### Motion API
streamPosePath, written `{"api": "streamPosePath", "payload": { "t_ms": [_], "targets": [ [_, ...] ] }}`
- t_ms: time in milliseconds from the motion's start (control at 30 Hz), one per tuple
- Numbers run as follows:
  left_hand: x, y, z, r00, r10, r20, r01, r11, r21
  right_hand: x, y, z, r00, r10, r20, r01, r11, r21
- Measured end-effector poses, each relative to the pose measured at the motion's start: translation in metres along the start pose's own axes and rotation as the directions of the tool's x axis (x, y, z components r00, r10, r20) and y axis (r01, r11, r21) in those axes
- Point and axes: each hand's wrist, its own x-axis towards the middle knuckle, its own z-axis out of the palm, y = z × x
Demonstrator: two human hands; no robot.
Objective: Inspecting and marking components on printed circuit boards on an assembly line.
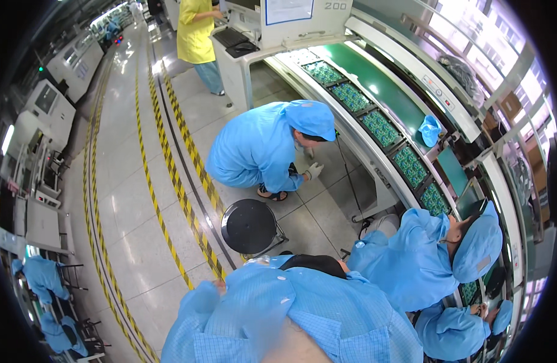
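Observation:
My blue smock [345,308] fills the lower middle. Past its left sleeve a small part of my left hand [220,285] shows, blurred and mostly covered, so its fingers cannot be made out. A sliver of skin by the dark cloth seems to be my right hand [344,266], with the rest hidden by the smock. I see nothing held in either hand. Nearest to them stands a round black stool [249,226]. Beyond it a person in blue [260,145], wearing light gloves, squats on the floor beside the conveyor line.
Framed green circuit boards [380,127] line the conveyor [375,78] on the right. A seated co-worker [405,254] in blue is close at my right. Black cable [348,172] hangs below the line. Yellow-black floor tape [175,181] marks the aisle. Someone in yellow [195,30] stands at a machine.

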Motion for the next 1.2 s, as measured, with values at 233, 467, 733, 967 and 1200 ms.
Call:
{"api": "streamPosePath", "payload": {
  "t_ms": [233,467,733,967,1200],
  "targets": [
    [-0.026,0.013,0.011,0.992,-0.127,-0.016,0.120,0.967,-0.223,0.045,0.021,-0.005,0.984,-0.147,0.102,0.143,0.989,0.048],
    [0.039,0.095,-0.001,0.983,-0.181,0.016,0.173,0.904,-0.391,0.010,0.040,0.017,0.963,-0.215,0.164,0.196,0.972,0.129],
    [0.140,0.173,0.039,0.928,0.303,0.214,-0.314,0.949,0.015,-0.042,-0.149,-0.121,0.979,-0.124,0.160,0.069,0.948,0.312],
    [0.174,0.141,0.136,0.549,0.835,0.038,-0.723,0.497,-0.480,-0.056,-0.067,-0.099,0.977,-0.215,0.010,0.197,0.914,0.354],
    [0.158,0.187,0.144,0.629,0.686,0.365,-0.728,0.685,-0.033,-0.086,-0.017,-0.075,0.999,-0.035,0.009,0.024,0.842,0.540]
  ]
}}
